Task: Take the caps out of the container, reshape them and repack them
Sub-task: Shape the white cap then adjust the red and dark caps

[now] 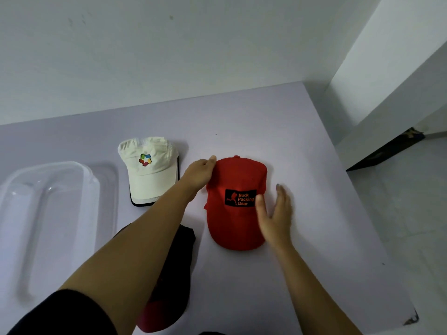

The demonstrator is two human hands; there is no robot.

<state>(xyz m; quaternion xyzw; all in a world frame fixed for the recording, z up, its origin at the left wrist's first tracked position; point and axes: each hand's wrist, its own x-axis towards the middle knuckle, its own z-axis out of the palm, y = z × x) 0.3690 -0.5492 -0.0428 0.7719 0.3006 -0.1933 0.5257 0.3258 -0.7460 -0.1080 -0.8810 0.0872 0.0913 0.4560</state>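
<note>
A red cap (235, 221) with a black "Back Packing Gear" patch lies flat on the table, brim toward me. My left hand (200, 174) grips its left rear edge, thumb on top. My right hand (275, 213) rests flat with fingers apart against the cap's right side, thumb on the crown beside the patch. A cream cap (151, 170) with a multicoloured logo lies to the left, stacked on a dark-edged cap. A black cap with a dark red brim (169, 286) lies under my left forearm, partly hidden. The clear plastic container (48, 213) stands at the far left.
The pale lilac table (302, 165) ends at a white wall at the back and drops off at its right edge, near a white pillar (387, 68). Grey floor shows to the right.
</note>
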